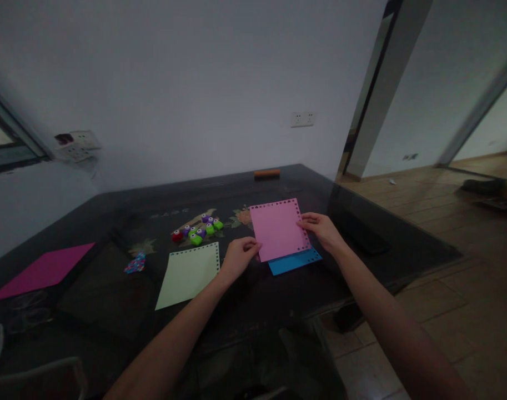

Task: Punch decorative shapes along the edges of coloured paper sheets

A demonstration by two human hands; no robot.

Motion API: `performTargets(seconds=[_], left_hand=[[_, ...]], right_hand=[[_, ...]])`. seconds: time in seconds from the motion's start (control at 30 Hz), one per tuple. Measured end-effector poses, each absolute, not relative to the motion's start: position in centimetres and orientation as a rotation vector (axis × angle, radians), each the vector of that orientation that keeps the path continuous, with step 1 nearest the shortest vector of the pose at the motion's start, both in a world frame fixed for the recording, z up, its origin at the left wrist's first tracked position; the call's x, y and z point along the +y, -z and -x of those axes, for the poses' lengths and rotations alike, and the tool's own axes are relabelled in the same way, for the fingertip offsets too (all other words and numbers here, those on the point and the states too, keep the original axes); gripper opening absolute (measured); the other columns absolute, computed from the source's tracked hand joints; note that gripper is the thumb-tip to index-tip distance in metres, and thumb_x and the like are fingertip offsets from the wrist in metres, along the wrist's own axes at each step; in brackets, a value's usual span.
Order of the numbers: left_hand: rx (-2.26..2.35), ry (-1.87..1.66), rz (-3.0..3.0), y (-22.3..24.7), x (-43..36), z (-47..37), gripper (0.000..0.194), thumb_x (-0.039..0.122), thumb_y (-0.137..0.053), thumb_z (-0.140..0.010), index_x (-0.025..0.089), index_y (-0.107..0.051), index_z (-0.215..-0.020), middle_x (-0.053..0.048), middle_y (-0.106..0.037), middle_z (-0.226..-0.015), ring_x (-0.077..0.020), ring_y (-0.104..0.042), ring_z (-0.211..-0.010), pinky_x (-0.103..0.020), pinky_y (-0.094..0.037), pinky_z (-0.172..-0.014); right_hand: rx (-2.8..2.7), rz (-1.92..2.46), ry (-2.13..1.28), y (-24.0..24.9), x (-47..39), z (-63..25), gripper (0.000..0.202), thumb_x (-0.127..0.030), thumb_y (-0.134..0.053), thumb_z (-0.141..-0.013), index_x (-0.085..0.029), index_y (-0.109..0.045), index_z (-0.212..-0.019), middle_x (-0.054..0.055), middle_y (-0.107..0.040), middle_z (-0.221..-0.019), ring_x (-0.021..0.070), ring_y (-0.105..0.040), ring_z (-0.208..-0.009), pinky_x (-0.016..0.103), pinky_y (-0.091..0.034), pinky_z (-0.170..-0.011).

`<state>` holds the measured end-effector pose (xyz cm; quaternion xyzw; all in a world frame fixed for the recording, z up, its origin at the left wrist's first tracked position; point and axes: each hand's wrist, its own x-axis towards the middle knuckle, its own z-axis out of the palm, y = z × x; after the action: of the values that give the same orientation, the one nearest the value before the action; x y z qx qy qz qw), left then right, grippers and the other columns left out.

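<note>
A pink sheet of paper (279, 229) with shapes punched along its top and right edges is held up between my two hands. My left hand (240, 255) pinches its lower left corner, and my right hand (319, 229) grips the right edge. Under it lies a blue sheet (292, 263), mostly covered, with punched holes showing at its right. To the left of my left hand, a pale green sheet (189, 273) rests on the dark table (253, 316), punched along its top and right edges. Several small craft punches (196, 239) in green, purple and red are grouped behind it.
Far left on the table lies a magenta sheet (45, 269). A small patterned item (135, 263) sits nearer the middle. An orange-brown cylinder (267, 174) is at the table's back edge, below a wall socket (302, 119). A dark flat object (359, 232) lies at the right.
</note>
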<state>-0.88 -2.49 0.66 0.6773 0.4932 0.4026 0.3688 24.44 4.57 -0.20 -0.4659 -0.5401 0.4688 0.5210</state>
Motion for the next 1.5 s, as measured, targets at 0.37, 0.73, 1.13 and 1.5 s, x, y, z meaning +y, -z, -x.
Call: performTargets(seconds=[0.37,0.73,1.13,1.5], left_hand=[[1.544,-0.935,-2.205,1.1,-2.6,1.1,0.014,0.023,-0.048,-0.084,0.019,-0.056,-0.096,-0.006,-0.064,-0.092,-0.0196,-0.061,-0.085,-0.031,-0.047,-0.076],[1.638,-0.604,-2.503,1.5,-3.6,-0.2,0.041,0.036,-0.047,-0.089,0.015,-0.051,-0.123,-0.014,-0.054,-0.128,-0.0264,-0.046,-0.121,-0.042,-0.034,-0.104],[1.635,-0.441,-2.55,1.9,-3.7,-0.4,0.053,0.045,-0.047,-0.087,0.015,-0.049,-0.13,-0.016,-0.046,-0.138,-0.0306,-0.038,-0.13,-0.046,-0.028,-0.109],[1.638,-0.429,-2.566,2.0,-3.7,-0.3,0.053,0.046,-0.048,-0.086,0.016,-0.05,-0.13,-0.015,-0.045,-0.139,-0.0302,-0.038,-0.131,-0.047,-0.027,-0.109]], right_hand=[[-1.3,1.339,-1.219,-0.6,4.5,-27.1,0.03,-0.013,-0.074,-0.058,-0.014,-0.063,-0.085,-0.001,-0.061,-0.063,0.0111,-0.055,-0.055,0.023,-0.041,-0.052],[-1.457,1.455,-1.226,0.1,4.6,-26.8,0.029,-0.008,-0.07,-0.061,-0.013,-0.064,-0.089,-0.001,-0.062,-0.062,0.0118,-0.057,-0.056,0.023,-0.042,-0.055],[-1.491,1.479,-1.2,0.0,4.5,-26.4,0.027,-0.007,-0.068,-0.062,-0.013,-0.063,-0.088,-0.003,-0.06,-0.06,0.0109,-0.056,-0.054,0.022,-0.041,-0.053],[-1.455,1.523,-1.085,0.3,4.8,-26.6,0.023,-0.011,-0.069,-0.065,-0.014,-0.063,-0.088,-0.001,-0.061,-0.057,0.0111,-0.056,-0.05,0.022,-0.042,-0.048]])
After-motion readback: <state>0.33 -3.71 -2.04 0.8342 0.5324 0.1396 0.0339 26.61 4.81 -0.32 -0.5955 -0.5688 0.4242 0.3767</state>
